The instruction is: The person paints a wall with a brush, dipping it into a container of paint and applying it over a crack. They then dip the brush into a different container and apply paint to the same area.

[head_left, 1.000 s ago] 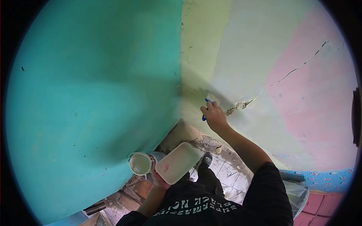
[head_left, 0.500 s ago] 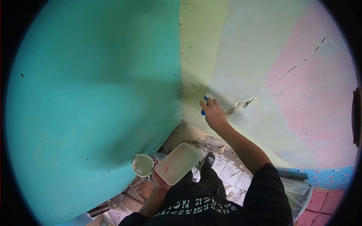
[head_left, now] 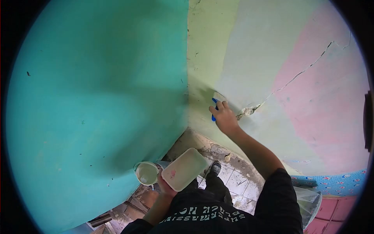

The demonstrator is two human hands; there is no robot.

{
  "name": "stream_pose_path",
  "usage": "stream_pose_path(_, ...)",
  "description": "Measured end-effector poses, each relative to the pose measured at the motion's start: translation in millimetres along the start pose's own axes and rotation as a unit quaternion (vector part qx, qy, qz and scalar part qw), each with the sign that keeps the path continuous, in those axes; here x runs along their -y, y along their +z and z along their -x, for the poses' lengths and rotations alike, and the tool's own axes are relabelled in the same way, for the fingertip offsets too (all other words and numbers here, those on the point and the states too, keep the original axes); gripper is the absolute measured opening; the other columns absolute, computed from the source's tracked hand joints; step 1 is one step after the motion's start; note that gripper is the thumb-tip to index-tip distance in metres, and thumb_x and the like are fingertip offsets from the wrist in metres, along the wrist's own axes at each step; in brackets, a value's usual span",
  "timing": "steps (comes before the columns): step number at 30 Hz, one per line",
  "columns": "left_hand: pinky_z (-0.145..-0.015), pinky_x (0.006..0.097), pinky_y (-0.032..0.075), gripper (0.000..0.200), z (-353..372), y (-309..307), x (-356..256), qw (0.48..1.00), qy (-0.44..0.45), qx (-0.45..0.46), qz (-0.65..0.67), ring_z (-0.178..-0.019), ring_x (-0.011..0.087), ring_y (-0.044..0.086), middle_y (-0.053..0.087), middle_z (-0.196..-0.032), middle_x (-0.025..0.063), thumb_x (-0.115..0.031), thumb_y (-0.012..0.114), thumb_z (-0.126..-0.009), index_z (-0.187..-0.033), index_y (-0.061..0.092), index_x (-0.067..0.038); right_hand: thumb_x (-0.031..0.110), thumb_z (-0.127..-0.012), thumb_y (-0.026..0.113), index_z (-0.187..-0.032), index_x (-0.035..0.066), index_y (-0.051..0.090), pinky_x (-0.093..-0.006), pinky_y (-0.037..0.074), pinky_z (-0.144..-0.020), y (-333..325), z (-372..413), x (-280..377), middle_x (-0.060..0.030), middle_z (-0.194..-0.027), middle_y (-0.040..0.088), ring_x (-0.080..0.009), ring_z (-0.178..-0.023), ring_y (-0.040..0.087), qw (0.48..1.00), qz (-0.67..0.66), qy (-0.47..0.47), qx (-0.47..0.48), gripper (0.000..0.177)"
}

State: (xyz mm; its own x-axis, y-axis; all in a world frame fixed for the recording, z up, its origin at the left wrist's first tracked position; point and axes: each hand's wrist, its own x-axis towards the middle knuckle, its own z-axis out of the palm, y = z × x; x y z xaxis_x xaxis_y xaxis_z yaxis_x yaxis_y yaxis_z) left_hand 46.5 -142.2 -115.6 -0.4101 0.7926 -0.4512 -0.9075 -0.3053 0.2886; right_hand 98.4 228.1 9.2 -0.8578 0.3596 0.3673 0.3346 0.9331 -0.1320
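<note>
My right hand (head_left: 226, 117) is closed around the blue handle of a putty knife (head_left: 214, 110), up against the pale painted wall (head_left: 255, 58) near the corner. Part of the blade shows above my fingers; the rest is hidden. Beside that hand, a rough broken hole (head_left: 248, 111) opens at the lower end of a long crack (head_left: 300, 73). Lower down, my left hand (head_left: 166, 186) grips the near-left side of a whitish rectangular plastic container (head_left: 185, 169), tilted, with a pink mark inside. A round white bucket (head_left: 147, 173) with pale contents stands just left of that container.
A teal wall (head_left: 97, 97) meets the pale wall at the corner. Debris and broken plaster (head_left: 227, 158) lie along the wall's foot on the tiled floor (head_left: 233, 180). A clear plastic bag (head_left: 309, 202) is at the right, near pink panels (head_left: 335, 210).
My right hand with the putty knife has shifted slightly right, and more of the blade shows. The left hand still holds the container in nearly the same place.
</note>
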Motion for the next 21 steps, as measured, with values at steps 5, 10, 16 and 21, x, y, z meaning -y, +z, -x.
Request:
stream_pose_path(5,-0.112,0.0525,0.046,0.075,0,0,-7,1.000,0.002,-0.001,-0.012,-0.132,0.0360,0.058,0.059,-0.145,0.0135,-0.062,0.037,-0.099,-0.148,0.052,-0.007,-0.009,-0.079,0.067,-0.106,0.005,0.070,-0.0444,0.056,-0.080,-66,-46,-42,-0.0180,-0.108,0.066,-0.0397,-0.100,0.063,0.972,-0.108,-0.019,-0.209,0.031)
stream_pose_path(10,-0.112,0.0522,0.046,0.075,6,13,-10,0.999,-0.010,0.026,0.019,-0.131,0.0365,0.059,0.060,-0.144,0.0154,-0.059,0.036,-0.098,-0.147,0.052,-0.003,-0.008,-0.079,0.070,-0.108,0.007,0.073,-0.0442,0.054,-0.075,-79,-1,2,-0.0167,-0.102,0.066,-0.0362,-0.094,0.065,0.952,-0.052,0.022,-0.301,0.033)
stream_pose_path(16,-0.101,0.0625,0.052,0.080,1,-12,-9,1.000,-0.013,0.017,0.020,-0.131,0.0427,0.057,0.054,-0.149,0.0177,-0.065,0.045,-0.094,-0.150,0.048,-0.007,0.000,-0.079,0.069,-0.106,0.011,0.071,-0.0431,0.056,-0.081,112,88,-41,-0.0154,-0.108,0.061,-0.0335,-0.102,0.061,0.993,-0.094,0.053,-0.055,0.029)
stream_pose_path(21,-0.094,0.0653,0.057,0.084,6,-14,-8,1.000,-0.010,-0.009,0.009,-0.131,0.0451,0.057,0.051,-0.151,0.0181,-0.070,0.047,-0.094,-0.152,0.046,-0.010,0.006,-0.083,0.067,-0.111,0.011,0.072,-0.0456,0.056,-0.088,105,86,-77,-0.0155,-0.116,0.061,-0.0349,-0.109,0.060,0.993,-0.068,0.083,-0.044,0.029)
